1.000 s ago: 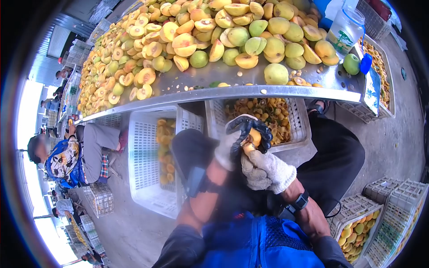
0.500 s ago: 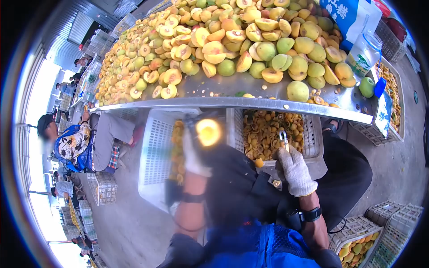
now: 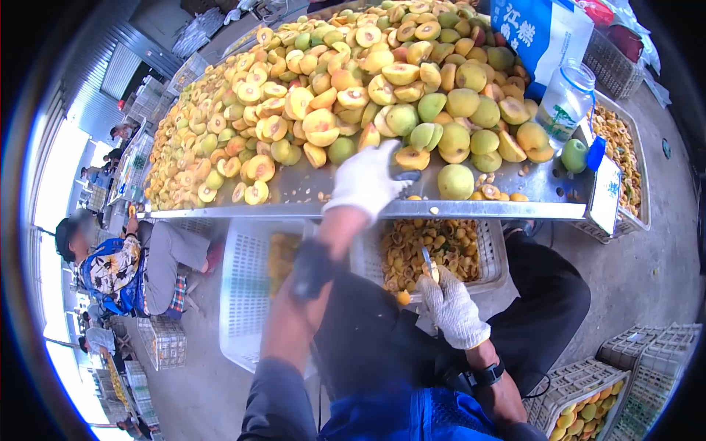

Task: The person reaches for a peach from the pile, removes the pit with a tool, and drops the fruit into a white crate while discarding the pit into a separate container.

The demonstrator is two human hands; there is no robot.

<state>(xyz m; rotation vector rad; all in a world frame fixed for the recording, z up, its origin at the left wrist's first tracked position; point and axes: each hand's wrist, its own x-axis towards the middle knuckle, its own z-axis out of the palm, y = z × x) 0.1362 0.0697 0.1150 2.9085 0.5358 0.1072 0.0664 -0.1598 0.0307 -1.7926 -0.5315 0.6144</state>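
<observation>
My left hand (image 3: 365,181), in a white glove, reaches over the metal table's front edge with its fingers apart. Just beyond its fingertips are a cut peach half (image 3: 412,159) and a greenish peach (image 3: 426,137), at the near side of a big heap of halved and whole peaches (image 3: 294,110). My right hand (image 3: 454,307), in a knitted glove, is closed around a small metal tool (image 3: 429,263) pointing up. Below that tool sits a crate (image 3: 496,253) of peach scraps (image 3: 401,257). Motion blurs my left forearm slightly.
A white plastic crate (image 3: 239,294) with some fruit stands left under the table (image 3: 515,209). At the table's right are a clear jar (image 3: 565,103), a green fruit (image 3: 574,156) and a blue-white bag (image 3: 540,37). Another person (image 3: 118,257) sits at left. Fruit-filled crates (image 3: 566,386) stand lower right.
My left hand has risen from above the left crate to the heap; the round yellow peach half it held is no longer in it. My right hand keeps the tool. The view has shifted.
</observation>
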